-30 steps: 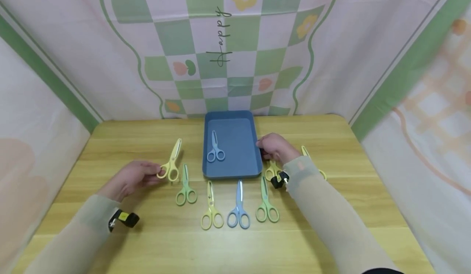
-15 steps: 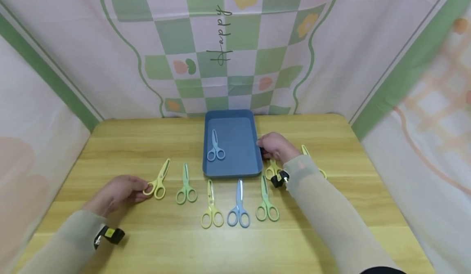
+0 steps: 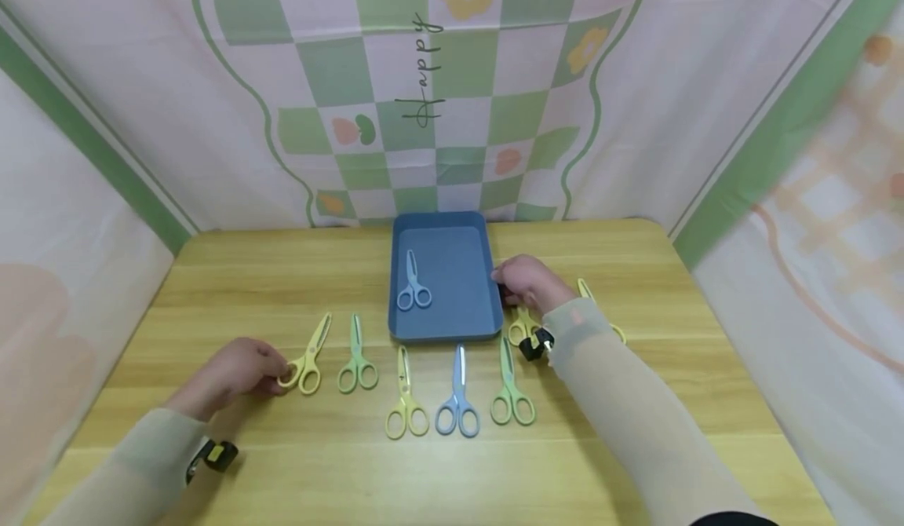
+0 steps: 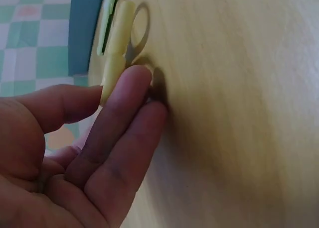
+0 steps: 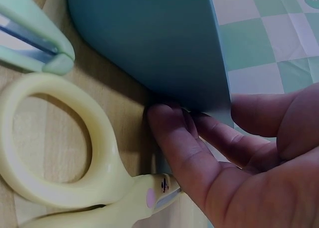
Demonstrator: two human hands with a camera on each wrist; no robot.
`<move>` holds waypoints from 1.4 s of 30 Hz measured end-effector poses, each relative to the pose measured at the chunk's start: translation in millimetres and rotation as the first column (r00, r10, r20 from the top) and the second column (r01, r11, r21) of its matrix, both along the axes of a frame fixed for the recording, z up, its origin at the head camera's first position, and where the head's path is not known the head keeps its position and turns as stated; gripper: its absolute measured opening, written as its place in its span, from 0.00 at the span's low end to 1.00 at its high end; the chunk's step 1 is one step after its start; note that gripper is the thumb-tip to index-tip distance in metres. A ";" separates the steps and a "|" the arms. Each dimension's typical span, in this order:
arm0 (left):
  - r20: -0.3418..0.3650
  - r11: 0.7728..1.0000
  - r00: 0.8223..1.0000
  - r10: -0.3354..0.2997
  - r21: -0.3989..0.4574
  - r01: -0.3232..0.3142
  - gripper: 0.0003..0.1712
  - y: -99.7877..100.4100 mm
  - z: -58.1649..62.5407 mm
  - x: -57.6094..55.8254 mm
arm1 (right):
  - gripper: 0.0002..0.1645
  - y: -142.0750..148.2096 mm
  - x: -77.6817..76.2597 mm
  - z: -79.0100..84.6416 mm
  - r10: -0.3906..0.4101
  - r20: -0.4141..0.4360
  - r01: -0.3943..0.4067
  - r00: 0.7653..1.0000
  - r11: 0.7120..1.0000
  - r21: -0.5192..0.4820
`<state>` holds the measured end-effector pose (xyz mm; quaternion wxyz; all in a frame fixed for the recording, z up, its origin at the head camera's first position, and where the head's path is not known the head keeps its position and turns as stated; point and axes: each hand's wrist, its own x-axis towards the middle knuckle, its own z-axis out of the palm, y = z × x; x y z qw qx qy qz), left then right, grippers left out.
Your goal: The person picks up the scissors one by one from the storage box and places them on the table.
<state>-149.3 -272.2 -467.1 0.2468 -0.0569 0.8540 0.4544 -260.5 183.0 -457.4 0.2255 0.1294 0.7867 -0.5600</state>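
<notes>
My left hand (image 3: 243,369) pinches one handle loop of a pair of yellow scissors (image 3: 311,355) between thumb and fingers, low at the table's left side. The left wrist view has its yellow handle (image 4: 117,39) close to the wood, blades hidden. With thumb at the rim and fingers below on the outer wall, my right hand (image 3: 528,281) grips the right side of a blue tray (image 3: 452,326). Light blue scissors (image 3: 413,284) lie inside the tray. Beneath the right wrist lies another pair of yellow scissors (image 5: 94,188), partly hidden by that hand.
In front of the tray lie green scissors (image 3: 356,357), yellow scissors (image 3: 406,402), blue scissors (image 3: 459,396) and more green scissors (image 3: 509,389). Farther right, yellow scissors (image 3: 585,290) are half covered by the right sleeve (image 3: 607,361). A patterned curtain (image 3: 462,126) hangs behind the wooden table (image 3: 424,487).
My left hand has carried the yellow scissors leftward and nearer to me, from beside the tray to left of the green pair. My right hand and the tray have stayed put.
</notes>
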 end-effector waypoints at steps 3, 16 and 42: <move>-0.008 0.998 1.000 -0.028 -0.052 0.027 0.05 1.3 1.7 1.0 | 0.22 -0.4 -0.3 -0.9 0.002 0.000 -0.002 1.000 1.000 0.003; -0.052 0.947 0.980 -0.190 -0.272 0.169 0.11 7.6 5.9 -2.2 | 0.22 -0.5 0.1 1.3 0.004 0.008 -0.004 1.000 1.000 0.003; -0.263 0.950 0.938 -0.225 -0.275 0.151 0.48 130.2 88.4 -80.7 | 0.19 -0.4 -0.3 -1.5 -0.006 0.003 0.006 1.000 1.000 0.002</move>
